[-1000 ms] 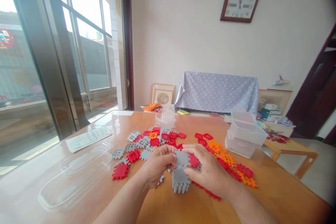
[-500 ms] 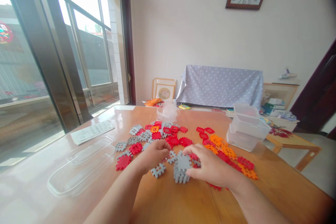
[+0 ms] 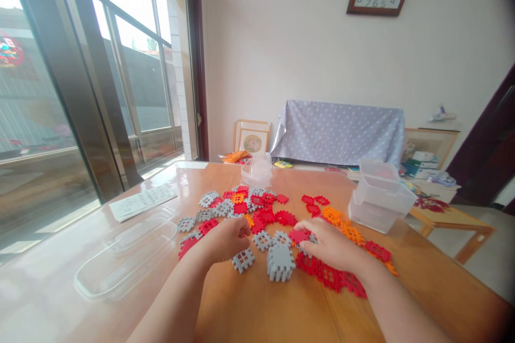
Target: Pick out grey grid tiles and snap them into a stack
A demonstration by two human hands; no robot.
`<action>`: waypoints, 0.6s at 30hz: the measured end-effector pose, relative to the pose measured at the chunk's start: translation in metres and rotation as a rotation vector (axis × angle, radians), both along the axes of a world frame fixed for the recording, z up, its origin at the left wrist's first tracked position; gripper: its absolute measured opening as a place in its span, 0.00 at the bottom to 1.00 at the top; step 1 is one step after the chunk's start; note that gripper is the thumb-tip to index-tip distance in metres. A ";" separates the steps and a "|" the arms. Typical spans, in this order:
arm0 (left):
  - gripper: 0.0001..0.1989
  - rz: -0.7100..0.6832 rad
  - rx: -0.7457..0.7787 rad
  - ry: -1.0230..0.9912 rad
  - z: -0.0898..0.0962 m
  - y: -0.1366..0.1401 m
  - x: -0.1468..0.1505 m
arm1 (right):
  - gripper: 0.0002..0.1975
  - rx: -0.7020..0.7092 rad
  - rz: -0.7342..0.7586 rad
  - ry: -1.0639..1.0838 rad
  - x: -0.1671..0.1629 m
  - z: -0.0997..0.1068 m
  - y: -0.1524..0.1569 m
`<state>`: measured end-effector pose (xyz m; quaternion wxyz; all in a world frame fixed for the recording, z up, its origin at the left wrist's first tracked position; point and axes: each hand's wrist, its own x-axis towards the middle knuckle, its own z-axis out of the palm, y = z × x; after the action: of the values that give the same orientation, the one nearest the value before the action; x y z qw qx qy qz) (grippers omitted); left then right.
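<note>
Near the table's front lies a neat stack of grey square interlocking tiles (image 3: 280,262). My right hand (image 3: 332,241) is to its right, thumb and fingers apart around a red tile (image 3: 300,236) and a grey tile (image 3: 309,246) partly under the fingers. Contact with them is unclear. My left hand (image 3: 229,238) hovers left of the stack with its fingers curled in; whatever they hold, if anything, is hidden. Just below that hand rests a grey window-pattern tile (image 3: 243,261). Two more grey window tiles, one on the left (image 3: 262,240) and one on the right (image 3: 281,238), lie behind the stack.
Loose red and grey tiles (image 3: 240,207) spread across the middle, with orange tiles (image 3: 350,231) to the right. Clear plastic boxes (image 3: 372,211) stand at the right edge, another clear container (image 3: 256,171) at the back. Transparent lids (image 3: 80,278) and paper sheets (image 3: 140,202) lie left.
My right hand has moved off the grey stack to the right, toward the red and grey tiles. My left hand has shifted slightly left. Another grey window tile now shows behind the stack.
</note>
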<state>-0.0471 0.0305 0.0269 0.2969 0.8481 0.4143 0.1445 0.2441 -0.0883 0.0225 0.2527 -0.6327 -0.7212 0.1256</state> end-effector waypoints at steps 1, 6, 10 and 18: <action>0.11 -0.020 0.022 0.022 -0.002 -0.001 0.000 | 0.18 0.005 0.008 -0.006 0.003 -0.006 0.002; 0.18 -0.101 0.045 0.133 -0.011 -0.005 0.005 | 0.25 -0.064 0.053 0.002 0.008 -0.032 0.012; 0.22 -0.121 0.084 0.233 -0.014 -0.007 0.010 | 0.24 -0.023 -0.005 -0.037 0.012 -0.037 0.018; 0.17 -0.151 0.207 0.241 -0.012 -0.010 0.015 | 0.22 0.049 -0.143 0.118 0.040 -0.042 0.029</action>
<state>-0.0326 0.0205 0.0145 0.1662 0.9140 0.3651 0.0610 0.2844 -0.0594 -0.0194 0.3186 -0.6675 -0.6610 0.1267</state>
